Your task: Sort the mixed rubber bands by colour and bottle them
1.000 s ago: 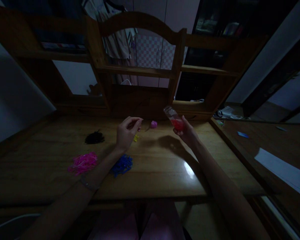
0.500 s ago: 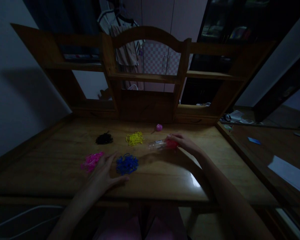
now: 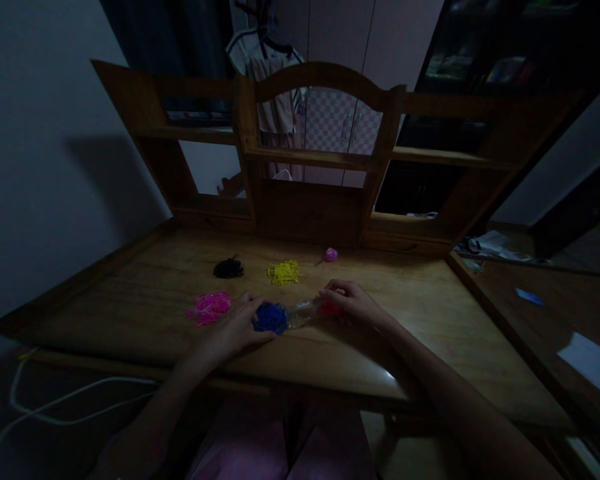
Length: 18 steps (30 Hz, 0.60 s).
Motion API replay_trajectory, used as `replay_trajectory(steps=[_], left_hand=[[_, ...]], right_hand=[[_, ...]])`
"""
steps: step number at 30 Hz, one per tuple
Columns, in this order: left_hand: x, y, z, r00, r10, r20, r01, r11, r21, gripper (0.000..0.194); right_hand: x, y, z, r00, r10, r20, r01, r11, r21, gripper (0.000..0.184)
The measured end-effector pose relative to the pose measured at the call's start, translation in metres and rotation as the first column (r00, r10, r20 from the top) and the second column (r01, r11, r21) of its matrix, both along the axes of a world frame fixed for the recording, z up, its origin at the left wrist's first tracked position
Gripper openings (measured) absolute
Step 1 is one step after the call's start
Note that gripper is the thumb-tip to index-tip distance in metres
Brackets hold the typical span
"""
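A clear plastic bottle (image 3: pixel 300 313) lies on its side, with red at its right end. My right hand (image 3: pixel 353 303) grips that red end. At the bottle's left end, its mouth meets a heap of blue rubber bands (image 3: pixel 271 319) on the tabletop. Curved around the left side of the blue heap is my left hand (image 3: pixel 243 327), thumb and fingers apart and touching its edge. Left of that hand lies a heap of pink rubber bands (image 3: pixel 210 308). Yellow rubber bands (image 3: pixel 284 272) and black rubber bands (image 3: pixel 229 268) form separate heaps farther back.
A small pink round object (image 3: pixel 331 255) sits near the back of the wooden desk (image 3: pixel 410 313). Behind it rises a wooden shelf unit (image 3: pixel 310 159). A lower surface on the right holds a white paper (image 3: pixel 590 363) and a blue card (image 3: pixel 529 296). A white cable (image 3: pixel 80 387) hangs at lower left.
My right hand has brought the bottle left and nearer, up to the blue rubber bands. My left hand has moved from beside the pink heap to the blue one. The view has shifted left.
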<state>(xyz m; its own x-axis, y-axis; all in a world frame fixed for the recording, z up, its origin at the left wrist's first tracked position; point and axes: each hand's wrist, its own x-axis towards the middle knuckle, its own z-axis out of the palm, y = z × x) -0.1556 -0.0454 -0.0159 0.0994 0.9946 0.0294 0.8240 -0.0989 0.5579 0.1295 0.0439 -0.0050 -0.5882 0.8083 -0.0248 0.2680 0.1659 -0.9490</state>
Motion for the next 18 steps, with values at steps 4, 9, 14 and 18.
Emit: replay_trajectory(steps=[4, 9, 14, 18], left_hand=[[-0.004, -0.003, -0.002, 0.99, 0.02, 0.141, -0.019, 1.0, -0.012, 0.045], [0.0, -0.006, -0.011, 0.949, 0.042, 0.312, -0.049, 0.999, 0.017, 0.032], [0.007, -0.008, -0.02, 0.907, 0.068, 0.417, -0.116, 0.989, 0.091, 0.023], [0.012, -0.006, -0.02, 0.884, 0.089, 0.459, -0.168, 0.977, 0.135, 0.02]], right_hand=[[-0.01, -0.008, -0.002, 0.998, -0.056, 0.018, 0.055, 0.997, 0.055, 0.043], [-0.015, -0.013, 0.0, 0.997, -0.078, 0.0, 0.078, 0.991, 0.113, 0.039], [-0.017, -0.014, 0.001, 0.996, -0.087, 0.013, 0.084, 0.982, 0.169, 0.037], [-0.017, -0.012, -0.001, 0.997, -0.082, 0.004, 0.08, 0.982, 0.168, 0.038]])
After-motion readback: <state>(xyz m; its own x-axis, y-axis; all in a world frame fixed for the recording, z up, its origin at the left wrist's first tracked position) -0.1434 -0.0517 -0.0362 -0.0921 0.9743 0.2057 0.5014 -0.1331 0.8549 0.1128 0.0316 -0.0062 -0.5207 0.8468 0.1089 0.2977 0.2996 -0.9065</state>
